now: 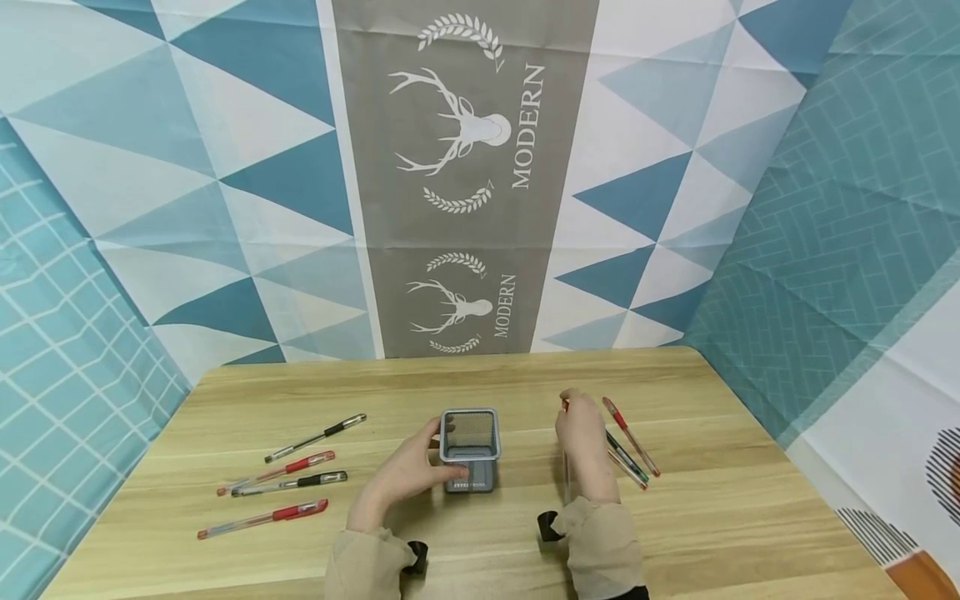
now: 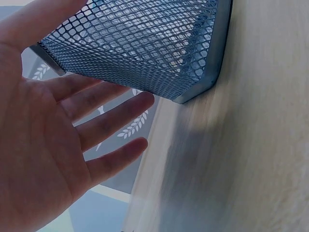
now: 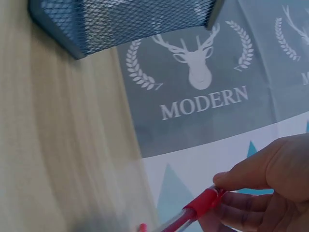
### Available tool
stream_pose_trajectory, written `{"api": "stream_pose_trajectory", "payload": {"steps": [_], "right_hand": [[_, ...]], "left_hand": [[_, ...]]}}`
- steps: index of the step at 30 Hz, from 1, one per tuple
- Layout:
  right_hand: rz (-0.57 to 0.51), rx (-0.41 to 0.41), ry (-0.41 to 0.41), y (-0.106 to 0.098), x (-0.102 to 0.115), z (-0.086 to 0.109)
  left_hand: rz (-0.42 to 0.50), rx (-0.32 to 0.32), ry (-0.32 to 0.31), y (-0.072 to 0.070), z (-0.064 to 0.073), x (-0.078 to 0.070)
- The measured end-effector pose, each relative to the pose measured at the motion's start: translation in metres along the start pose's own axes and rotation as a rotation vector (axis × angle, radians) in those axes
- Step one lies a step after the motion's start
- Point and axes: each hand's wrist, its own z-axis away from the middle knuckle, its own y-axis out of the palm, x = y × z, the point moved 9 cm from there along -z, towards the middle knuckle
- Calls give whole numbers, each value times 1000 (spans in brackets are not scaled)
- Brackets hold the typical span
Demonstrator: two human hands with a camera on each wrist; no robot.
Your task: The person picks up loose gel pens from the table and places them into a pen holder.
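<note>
A square grey mesh pen holder (image 1: 483,477) stands upright on the table, its opening facing up. My left hand (image 1: 408,473) holds it from the left, thumb on the near side and fingers reaching around the far side. In the left wrist view, the lower fingers (image 2: 113,121) stretch out past the mesh wall (image 2: 140,48). To the right of the holder, my right hand (image 1: 583,437) pinches a red gel pen (image 3: 203,203) between thumb and fingers. The pen's clear barrel (image 1: 567,479) points toward the near edge.
Left of the holder lie a black pen (image 1: 315,438), a red pen (image 1: 300,463), another black pen (image 1: 300,482) and another red pen (image 1: 262,519). Beside my right hand lie a red pen (image 1: 632,437) and darker pens (image 1: 627,460). Patterned cloth (image 1: 457,292) hangs behind the wooden table (image 1: 480,379).
</note>
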Motion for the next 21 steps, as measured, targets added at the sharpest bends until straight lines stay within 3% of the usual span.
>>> {"api": "stream_pose_trajectory", "payload": {"steps": [4, 10, 14, 21], "right_hand": [[-59, -59, -14, -13, 6, 0], [-217, -290, -53, -43, 16, 5], [-353, -379, -36, -55, 16, 9], [-459, -556, -94, -73, 18, 17]], "left_hand": [[-6, -7, -9, 0, -1, 0], [10, -12, -8, -1, 0, 0], [14, -10, -9, -1, 0, 0], [21, -4, -10, 0, -1, 1]]}}
